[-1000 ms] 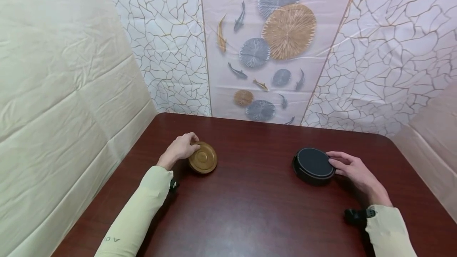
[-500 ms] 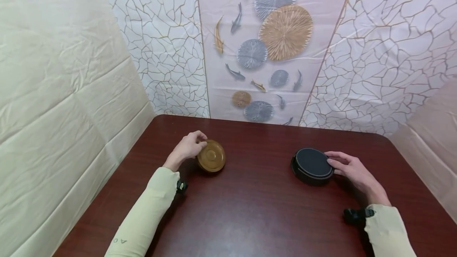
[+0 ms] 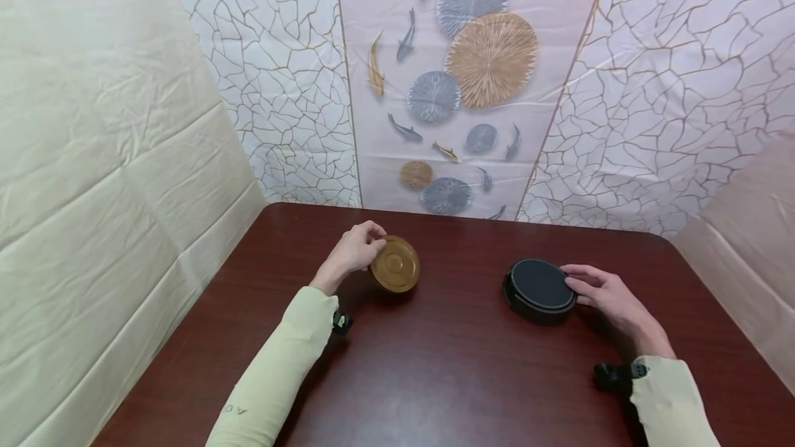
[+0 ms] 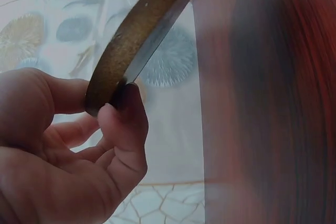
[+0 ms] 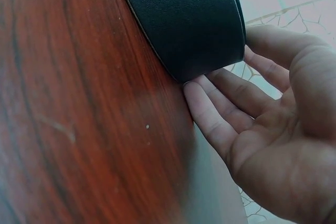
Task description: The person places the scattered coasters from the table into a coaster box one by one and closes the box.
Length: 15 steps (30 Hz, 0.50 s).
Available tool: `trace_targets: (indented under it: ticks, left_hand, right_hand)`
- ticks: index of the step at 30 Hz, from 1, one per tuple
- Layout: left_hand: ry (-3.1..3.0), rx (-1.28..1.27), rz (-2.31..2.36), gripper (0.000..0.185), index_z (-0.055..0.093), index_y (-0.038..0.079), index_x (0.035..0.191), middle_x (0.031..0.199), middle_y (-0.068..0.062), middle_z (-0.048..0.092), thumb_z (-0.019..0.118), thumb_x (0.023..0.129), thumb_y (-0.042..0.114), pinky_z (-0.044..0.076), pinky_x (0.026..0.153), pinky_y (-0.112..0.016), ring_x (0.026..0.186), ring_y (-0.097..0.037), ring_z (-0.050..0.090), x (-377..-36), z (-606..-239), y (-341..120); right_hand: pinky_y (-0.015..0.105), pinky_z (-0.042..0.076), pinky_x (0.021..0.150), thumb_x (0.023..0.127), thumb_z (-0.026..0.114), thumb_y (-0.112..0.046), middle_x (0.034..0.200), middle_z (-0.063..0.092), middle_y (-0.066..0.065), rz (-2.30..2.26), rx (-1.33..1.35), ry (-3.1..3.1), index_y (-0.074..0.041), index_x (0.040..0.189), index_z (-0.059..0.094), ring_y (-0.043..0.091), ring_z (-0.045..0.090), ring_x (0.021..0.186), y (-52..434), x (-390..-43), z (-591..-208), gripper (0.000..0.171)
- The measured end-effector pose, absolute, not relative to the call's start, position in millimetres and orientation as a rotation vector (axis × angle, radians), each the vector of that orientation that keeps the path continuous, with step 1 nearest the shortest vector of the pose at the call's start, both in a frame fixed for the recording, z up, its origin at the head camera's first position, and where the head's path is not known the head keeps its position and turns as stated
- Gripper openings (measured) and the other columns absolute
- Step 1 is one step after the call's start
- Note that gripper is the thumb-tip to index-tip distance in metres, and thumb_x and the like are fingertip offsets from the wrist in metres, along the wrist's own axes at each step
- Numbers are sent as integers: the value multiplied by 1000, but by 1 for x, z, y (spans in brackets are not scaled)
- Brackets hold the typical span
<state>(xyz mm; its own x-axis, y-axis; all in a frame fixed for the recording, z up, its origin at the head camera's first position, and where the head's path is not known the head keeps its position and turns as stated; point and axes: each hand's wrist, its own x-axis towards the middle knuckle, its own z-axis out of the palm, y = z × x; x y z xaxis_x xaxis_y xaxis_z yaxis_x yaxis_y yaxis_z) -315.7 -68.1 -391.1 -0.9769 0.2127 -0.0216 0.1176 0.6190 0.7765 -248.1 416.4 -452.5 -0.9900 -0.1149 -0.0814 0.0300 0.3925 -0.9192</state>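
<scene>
My left hand (image 3: 355, 248) pinches the edge of a round brown coaster (image 3: 395, 264) with concentric rings on its face. In the left wrist view the coaster (image 4: 136, 35) is seen edge-on, tilted and raised off the table, showing its brown rim and pale underside. Toward the right of the table sits a low, round black coaster holder (image 3: 539, 290) with a black disc on top. My right hand (image 3: 615, 299) holds its right side. The right wrist view shows thumb and fingers against the holder's smooth side wall (image 5: 189, 19), from upper rim down to its base.
A dark red-brown wooden table (image 3: 435, 357) lies under both hands. Behind it hangs a patterned cloth (image 3: 441, 74) with fish and round shapes, and a cream cloth (image 3: 112, 178) borders the left. A black wrist camera (image 3: 615, 376) hangs beside the right sleeve.
My left hand has carried the brown coaster to the right and slightly away, closer to the black holder. The right hand and the holder stay in place; the head view has shifted slightly.
</scene>
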Motion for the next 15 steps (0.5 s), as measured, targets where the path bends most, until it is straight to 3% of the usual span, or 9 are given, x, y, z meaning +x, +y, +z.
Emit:
trace_targets:
  ticks: [10, 15]
  left_hand:
    - [2603, 353, 1468, 18, 61, 13, 116, 92, -9, 63, 58, 99, 18, 56, 68, -56, 52, -17, 55, -323, -399, -27]
    - [2543, 381, 1500, 18, 61, 12, 117, 92, -8, 63, 57, 100, 18, 56, 69, -57, 52, -15, 54, -323, -402, -6]
  right_hand:
    - [23, 58, 79, 98, 60, -34, 107, 61, -20, -1670, -83, 2501, 5, 144, 38, 2, 69, 92, 416, -248, -451, 65]
    - [23, 58, 79, 98, 60, -35, 108, 60, -18, -1665, -79, 2511, 5, 145, 39, 2, 69, 93, 417, -248, -452, 65]
